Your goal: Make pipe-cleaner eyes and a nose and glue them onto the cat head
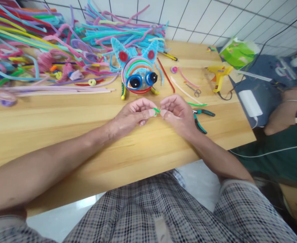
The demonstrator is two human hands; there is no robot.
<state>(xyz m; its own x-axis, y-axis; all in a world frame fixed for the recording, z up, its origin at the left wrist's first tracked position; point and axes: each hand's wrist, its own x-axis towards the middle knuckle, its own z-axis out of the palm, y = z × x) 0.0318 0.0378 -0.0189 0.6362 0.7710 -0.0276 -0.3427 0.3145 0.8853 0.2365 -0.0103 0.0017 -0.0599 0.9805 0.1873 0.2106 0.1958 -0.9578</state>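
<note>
Over the middle of the wooden table, my left hand pinches a short, bent piece of green pipe cleaner between thumb and fingers. My right hand is closed right beside it, thumb against fingers at the piece's other end. Whether the right fingertips grip the piece too is hard to see. Just beyond both hands stands a pipe-cleaner animal figure with blue pointed ears, striped head and big black eyes. Teal-handled pliers lie beside my right wrist.
Piles of coloured pipe cleaners cover the back left. Toward the right lie small scissors, a yellow glue gun, a red pipe cleaner and a yellow utility knife. Another person's arm shows at the right edge.
</note>
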